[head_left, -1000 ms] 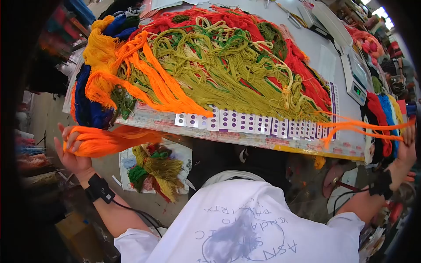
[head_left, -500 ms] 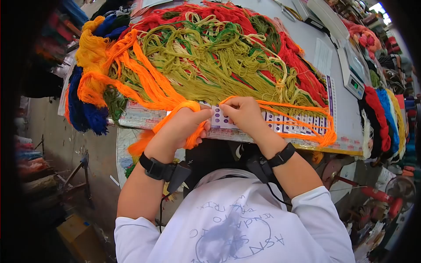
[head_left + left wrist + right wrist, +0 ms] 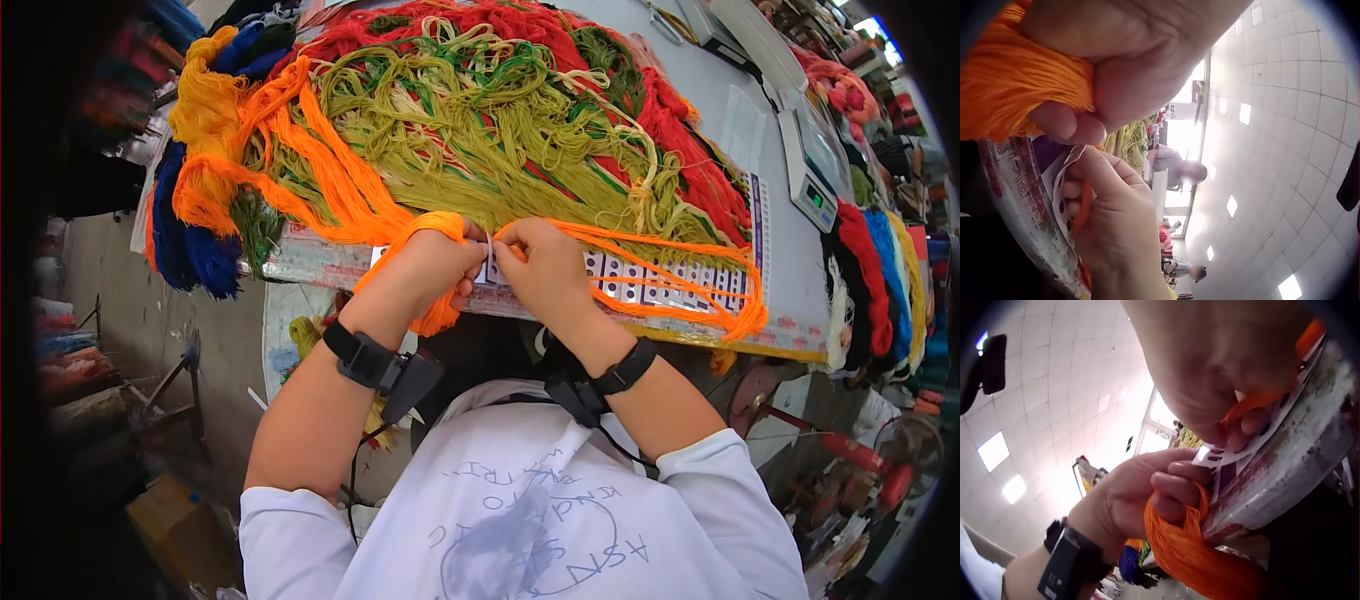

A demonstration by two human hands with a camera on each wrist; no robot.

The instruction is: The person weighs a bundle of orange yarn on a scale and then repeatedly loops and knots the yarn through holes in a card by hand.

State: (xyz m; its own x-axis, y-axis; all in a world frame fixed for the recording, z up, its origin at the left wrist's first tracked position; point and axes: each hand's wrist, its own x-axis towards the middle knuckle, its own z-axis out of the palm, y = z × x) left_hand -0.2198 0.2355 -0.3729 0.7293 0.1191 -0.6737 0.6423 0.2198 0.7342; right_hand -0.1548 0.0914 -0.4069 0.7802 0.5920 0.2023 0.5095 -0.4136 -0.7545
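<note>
My left hand (image 3: 428, 268) grips a thick hank of orange yarn (image 3: 1194, 559), which wraps round its fingers and hangs below. Close beside it, my right hand (image 3: 548, 262) pinches a thin white card with punched holes (image 3: 1059, 180) between thumb and forefinger. An orange strand (image 3: 1087, 203) also runs through the right hand's curled fingers. The card's corner reaches the left fingertips in the right wrist view. From the right hand, orange strands (image 3: 745, 300) trail rightward along the table edge and loop back. Both hands work just over the front edge, above a row of white cards with purple dots (image 3: 690, 288).
A large heap of olive-green yarn (image 3: 480, 160) covers the table, ringed by red yarn (image 3: 700, 190). Yellow yarn (image 3: 205, 110) and blue yarn (image 3: 185, 230) drape at the left. A digital scale (image 3: 815, 185) stands at the right, near hanging skeins (image 3: 870, 275).
Both hands came in from far apart to meet at the table's front edge, bringing the orange yarn along. Over the last half second they drew closer, and a white strip now shows between them.
</note>
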